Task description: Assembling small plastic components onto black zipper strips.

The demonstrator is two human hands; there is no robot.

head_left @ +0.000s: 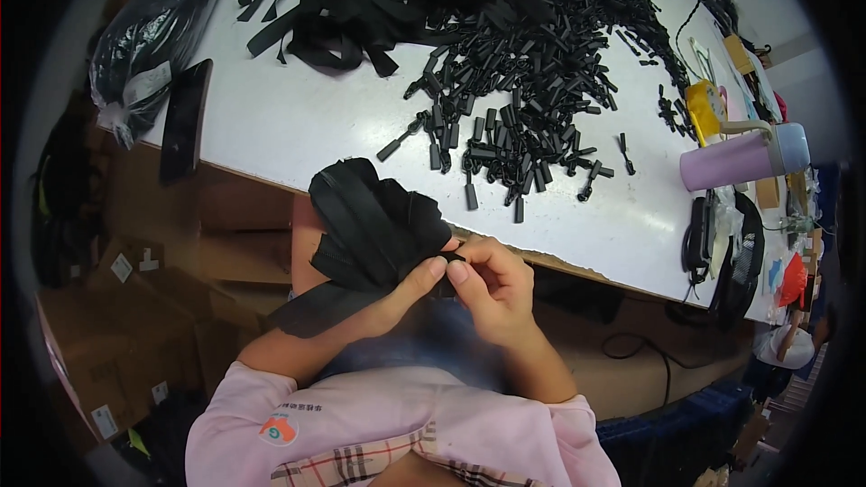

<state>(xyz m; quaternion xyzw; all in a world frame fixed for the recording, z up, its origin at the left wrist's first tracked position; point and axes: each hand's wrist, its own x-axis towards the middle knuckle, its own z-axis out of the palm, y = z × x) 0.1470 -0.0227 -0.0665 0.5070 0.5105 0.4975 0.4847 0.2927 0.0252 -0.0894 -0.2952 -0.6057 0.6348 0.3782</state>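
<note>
Pink shirt (379, 410) nearest cam; L hand (406, 296) grips blk strips (356, 225), fanned abv it; R hand (498, 290) pinches one end.

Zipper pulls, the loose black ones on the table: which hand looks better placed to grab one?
Probably the right hand: it is nearer the pulls, while the left hand holds the bundled black strips. The right looks busy too, though.

Fingers (462, 276) partly hide strips (354, 224); black heap (356, 0) cropped above.
</note>
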